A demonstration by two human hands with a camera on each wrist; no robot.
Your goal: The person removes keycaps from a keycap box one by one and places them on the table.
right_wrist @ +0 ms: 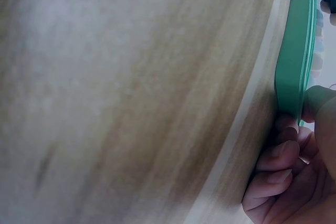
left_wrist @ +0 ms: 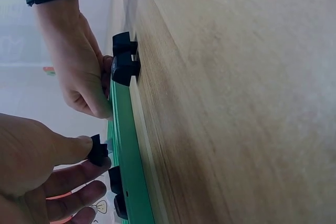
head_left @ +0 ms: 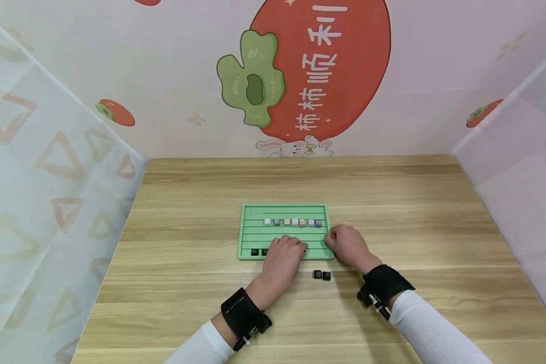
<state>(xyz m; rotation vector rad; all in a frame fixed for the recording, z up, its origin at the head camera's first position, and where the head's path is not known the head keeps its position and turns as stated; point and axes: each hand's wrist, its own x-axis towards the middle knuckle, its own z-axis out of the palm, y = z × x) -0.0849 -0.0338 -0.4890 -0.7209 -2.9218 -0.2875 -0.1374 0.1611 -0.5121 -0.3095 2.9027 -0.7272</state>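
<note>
A green board (head_left: 282, 237) with ridged rows lies on the table. My left hand (head_left: 283, 257) is over its near row, and in the left wrist view thumb and finger pinch a black keycap (left_wrist: 97, 150) just above the board's edge. Black keycaps (head_left: 255, 252) sit in that near row left of the hand, partly covered by it. Holding the board's right edge is my right hand (head_left: 349, 246), its thumb on the rim and its other fingers curled at the side. White, grey and orange-tinted keycaps (head_left: 294, 222) stand in a higher row.
Two loose black keycaps, one (head_left: 317, 274) beside the other (head_left: 326, 276), rest on the wooden table (head_left: 186, 303) in front of the board, between my forearms. A printed wall covering (head_left: 173, 76) rises behind the table, with pale side panels left and right.
</note>
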